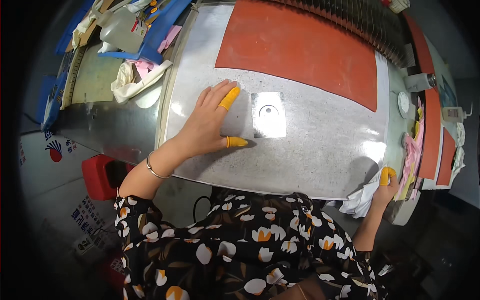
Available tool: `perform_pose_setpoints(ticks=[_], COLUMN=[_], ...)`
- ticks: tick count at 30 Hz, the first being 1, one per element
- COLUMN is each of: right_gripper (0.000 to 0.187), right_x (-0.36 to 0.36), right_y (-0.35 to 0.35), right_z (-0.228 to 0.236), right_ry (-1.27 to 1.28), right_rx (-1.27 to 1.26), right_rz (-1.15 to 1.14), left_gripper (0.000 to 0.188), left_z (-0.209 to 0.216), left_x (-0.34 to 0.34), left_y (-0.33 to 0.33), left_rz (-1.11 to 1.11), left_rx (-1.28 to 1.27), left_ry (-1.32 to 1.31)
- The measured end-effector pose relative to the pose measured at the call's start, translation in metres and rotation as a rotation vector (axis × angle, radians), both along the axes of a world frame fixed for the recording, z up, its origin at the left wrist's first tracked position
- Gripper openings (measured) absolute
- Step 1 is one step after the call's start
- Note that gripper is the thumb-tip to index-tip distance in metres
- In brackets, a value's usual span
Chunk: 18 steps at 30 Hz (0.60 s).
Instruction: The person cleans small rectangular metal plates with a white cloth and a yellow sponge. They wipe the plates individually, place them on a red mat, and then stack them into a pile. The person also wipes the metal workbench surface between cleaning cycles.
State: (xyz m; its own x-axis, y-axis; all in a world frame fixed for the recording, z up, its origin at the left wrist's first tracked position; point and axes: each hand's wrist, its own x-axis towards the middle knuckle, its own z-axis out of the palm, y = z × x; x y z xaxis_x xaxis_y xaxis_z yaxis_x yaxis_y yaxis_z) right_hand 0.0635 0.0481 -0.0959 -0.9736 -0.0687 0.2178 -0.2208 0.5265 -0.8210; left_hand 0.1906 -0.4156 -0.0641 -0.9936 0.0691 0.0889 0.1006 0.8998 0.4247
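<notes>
Head view: left fisheye of a head-worn pair, set above left grip (207, 122) and right grip (387, 184), facing down over the surface (315, 155). Close range; wearer's torso (245, 250) fills frame below both grips. Straight edges bow.

Centre: shiny rectangular metal plate (262, 124) on speckled grey worktop (305, 155). Left: left hand (207, 119), fingers spread, two yellow finger cots (229, 99). Near right: right hand (386, 186) clutching crumpled white cloth (361, 199). Far: flat rust-red mat (300, 50).

bottle (116, 34): red-white label (138, 27), print too small | white sheeting (50, 177): dark characters (86, 214), red round emblem (55, 155)
</notes>
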Motion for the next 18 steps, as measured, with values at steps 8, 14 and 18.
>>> perform_pose_setpoints(ticks=[8, 14, 18], right_gripper=[0.011, 0.011, 0.012], right_x=[0.0006, 0.0006, -0.0006], right_y=[-0.0028, -0.0027, -0.0038], right_z=[0.0027, 0.002, 0.0027], right_ry=[-0.013, 0.001, 0.03], right_rx=[0.015, 0.0, 0.032], right_rz=[-0.005, 0.018, 0.038], left_gripper=[0.082, 0.078, 0.076], left_z=[-0.0089, -0.0102, -0.0106], left_x=[0.0029, 0.0028, 0.0029], left_y=[0.0015, 0.0007, 0.0001], left_rz=[-0.018, -0.019, -0.026], left_rx=[0.018, 0.014, 0.006], left_ry=[0.034, 0.055, 0.05])
